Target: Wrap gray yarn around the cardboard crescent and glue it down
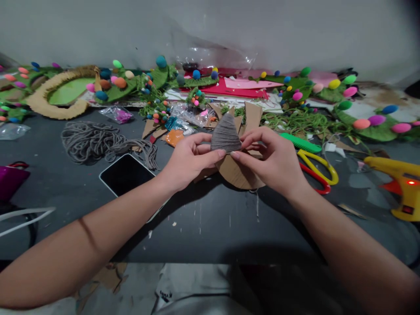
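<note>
A pointed piece wound with grey yarn is held upright over the middle of the table. My left hand is closed on its lower left side, with the thumb along the bottom edge. My right hand pinches the lower right corner between thumb and fingers. Just below and behind the piece lies a rounded piece of cardboard, partly covered by my hands. A short strand of yarn hangs from near the cardboard's lower edge. The fingertips behind the wrapped piece are hidden.
Left of my hands are a heap of grey yarn and a phone. To the right lie scissors with red and yellow handles, a green tool and a yellow glue gun. A yarn-wrapped ring and colourful leafy decorations line the back.
</note>
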A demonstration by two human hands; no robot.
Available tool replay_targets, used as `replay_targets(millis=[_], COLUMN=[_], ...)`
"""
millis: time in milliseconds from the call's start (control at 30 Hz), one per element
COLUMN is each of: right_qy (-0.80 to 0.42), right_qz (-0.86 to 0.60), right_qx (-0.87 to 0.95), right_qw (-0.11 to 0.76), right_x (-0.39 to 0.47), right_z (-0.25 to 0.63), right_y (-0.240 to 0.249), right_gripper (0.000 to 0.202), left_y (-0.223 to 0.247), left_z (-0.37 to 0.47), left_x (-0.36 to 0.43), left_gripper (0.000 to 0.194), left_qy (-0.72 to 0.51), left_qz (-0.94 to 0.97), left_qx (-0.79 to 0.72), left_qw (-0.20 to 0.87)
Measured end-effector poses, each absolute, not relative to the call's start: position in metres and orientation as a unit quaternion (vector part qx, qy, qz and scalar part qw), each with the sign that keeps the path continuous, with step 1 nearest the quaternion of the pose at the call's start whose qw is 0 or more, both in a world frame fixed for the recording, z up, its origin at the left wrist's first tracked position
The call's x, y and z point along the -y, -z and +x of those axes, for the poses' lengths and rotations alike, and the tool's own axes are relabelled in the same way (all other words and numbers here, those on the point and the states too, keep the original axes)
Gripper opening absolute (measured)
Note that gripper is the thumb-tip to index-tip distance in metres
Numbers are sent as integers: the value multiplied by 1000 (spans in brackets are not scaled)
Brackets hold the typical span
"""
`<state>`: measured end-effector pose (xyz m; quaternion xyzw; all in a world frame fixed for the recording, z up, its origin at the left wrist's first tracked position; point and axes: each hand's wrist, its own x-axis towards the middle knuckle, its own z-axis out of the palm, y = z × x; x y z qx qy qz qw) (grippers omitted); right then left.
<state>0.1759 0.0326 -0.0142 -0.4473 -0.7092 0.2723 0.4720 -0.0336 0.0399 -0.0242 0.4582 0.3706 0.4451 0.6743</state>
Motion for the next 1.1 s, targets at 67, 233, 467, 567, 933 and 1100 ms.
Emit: replay_targets(millis=[67,233,467,567,933,1100], right_qy=[-337,-405,-386,-380,-132,-112], right_qz=[-471,-464,-468,-460,-471,-450], right_qx=[673,648,663,677,761,830], right_qw=[461,448,438,430,427,309], right_x=[-34,-33,-32,-33,-39,-18], right_z=[176,177,178,179,195,181], right_y=[14,11,9,11,-20,-15], right_gripper=[33,42,38,37,9,9], left_y=[24,22,20,20,25,22], left_z=[-33,-32,-33,-32,-32,-30], left_x=[-39,-38,-36,-36,-40,-37], left_gripper=[37,37,41,39,44,46], left_qy=[-443,-433,-411,-408,-423,-432], left_qz=[461,484,515,513,493,496], left_qx=[-374,-395,-414,-415,-426,-415], left_qw=[672,650,628,631,630,628])
